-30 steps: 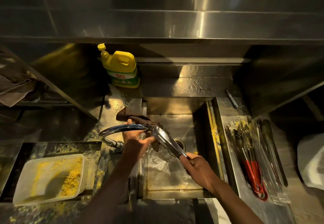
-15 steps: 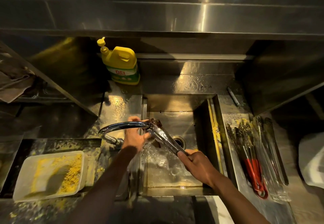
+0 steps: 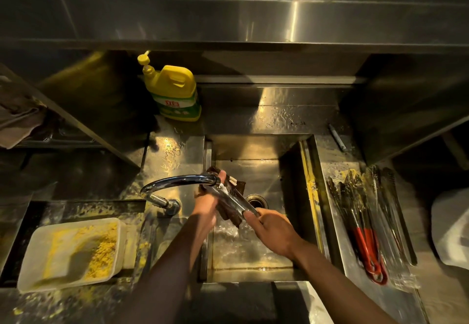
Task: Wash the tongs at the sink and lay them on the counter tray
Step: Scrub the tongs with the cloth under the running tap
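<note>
Over the square stainless steel sink, the shiny metal tongs are held slanting, their working end up under the spout of the curved chrome tap and their handle end lower toward the person. The right hand has its grip closed round the handle end, fingers curled about the metal. The left hand grips a dark brown scrubbing pad that is wrapped against the tongs' arms; part of the pad hangs below them and part shows beyond the fingers near the spout. Whether the tongs' arms are squeezed together under the pad cannot be told. The round drain lies just behind the tongs, and the sink floor below the hands is wet and glistening.

On the steel worktop behind the sink's left corner stands a yellow plastic detergent jug with a green label. To the left of the sink a translucent rectangular plastic tub smeared with yellow crumbs sits in a recess, with yellow specks scattered around it. To the right, a long steel counter tray holds several more tongs, among them a pair with red handles, lying lengthwise side by side
</note>
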Demonstrator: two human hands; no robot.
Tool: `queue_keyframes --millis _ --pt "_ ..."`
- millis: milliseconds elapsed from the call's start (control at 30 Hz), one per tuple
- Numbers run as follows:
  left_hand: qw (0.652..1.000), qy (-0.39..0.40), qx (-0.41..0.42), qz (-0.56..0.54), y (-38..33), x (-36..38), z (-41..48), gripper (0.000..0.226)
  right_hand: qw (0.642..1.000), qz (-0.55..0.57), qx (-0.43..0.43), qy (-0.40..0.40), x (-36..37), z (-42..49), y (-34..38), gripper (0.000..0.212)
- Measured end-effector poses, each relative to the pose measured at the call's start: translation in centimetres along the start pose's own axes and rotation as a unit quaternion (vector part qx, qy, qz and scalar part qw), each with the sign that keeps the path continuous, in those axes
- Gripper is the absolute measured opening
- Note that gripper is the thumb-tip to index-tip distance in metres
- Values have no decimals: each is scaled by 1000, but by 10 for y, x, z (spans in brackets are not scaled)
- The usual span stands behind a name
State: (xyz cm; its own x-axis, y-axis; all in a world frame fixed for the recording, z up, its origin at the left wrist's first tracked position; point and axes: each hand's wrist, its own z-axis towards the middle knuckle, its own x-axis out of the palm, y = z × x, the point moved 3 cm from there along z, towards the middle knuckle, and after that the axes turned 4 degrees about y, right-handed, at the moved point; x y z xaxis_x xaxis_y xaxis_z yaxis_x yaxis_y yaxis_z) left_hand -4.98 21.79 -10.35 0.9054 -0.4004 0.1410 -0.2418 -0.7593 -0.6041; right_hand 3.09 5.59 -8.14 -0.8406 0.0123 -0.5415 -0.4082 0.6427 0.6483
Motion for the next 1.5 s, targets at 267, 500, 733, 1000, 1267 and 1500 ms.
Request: queue_keyframes --millis 267,500,733,1000,1267,1500 --pt "984 44 -4 -174 5 16 0 42 997 70 2 -24 11 0 14 53" --pt "997 82 0 2 -3 -1 5 25 999 48 7 -3 -6 -6 -4 59" --pt "999 -22 -15 32 13 -1 13 40 1000 24 4 -1 9 -8 4 59" --pt "988 -110 99 -41 -6 -45 10 28 996 -67 31 -41 -55 -22 -39 67" --pt "987 92 14 -131 18 2 -32 44 979 -172 25 -111 -48 -42 -33 61" --pt "991 113 66 -8 29 31 -66 63 976 -139 13 -168 -68 -55 -46 44"
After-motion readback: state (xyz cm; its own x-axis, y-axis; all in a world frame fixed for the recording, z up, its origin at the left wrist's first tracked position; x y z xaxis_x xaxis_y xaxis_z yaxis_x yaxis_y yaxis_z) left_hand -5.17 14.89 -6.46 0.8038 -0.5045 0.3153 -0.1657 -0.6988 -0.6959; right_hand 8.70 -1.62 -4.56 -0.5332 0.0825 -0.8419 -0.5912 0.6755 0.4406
